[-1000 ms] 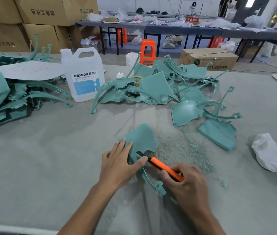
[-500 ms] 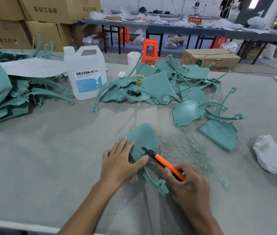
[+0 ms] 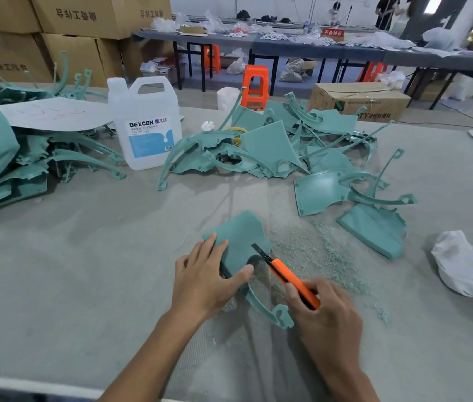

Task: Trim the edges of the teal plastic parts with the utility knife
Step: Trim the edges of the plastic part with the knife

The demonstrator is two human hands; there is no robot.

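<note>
A teal plastic part (image 3: 239, 236) lies flat on the grey table in front of me, its thin curved arm reaching toward me. My left hand (image 3: 203, 278) presses down on the part with spread fingers. An orange utility knife (image 3: 289, 278) is gripped in my right hand (image 3: 323, 317), its dark blade lying against the part's right edge. Teal shavings (image 3: 313, 253) lie scattered just right of the part.
A heap of teal parts (image 3: 273, 146) fills the middle of the table, with another pile (image 3: 6, 158) at the left. A white DEXCON jug (image 3: 145, 123) stands between them. A white cloth (image 3: 467, 265) lies at the right. Cardboard boxes (image 3: 79, 21) stand behind.
The knife blade has slid away from me along the part's right edge, toward its far side. My left hand has stayed pressed on the part.
</note>
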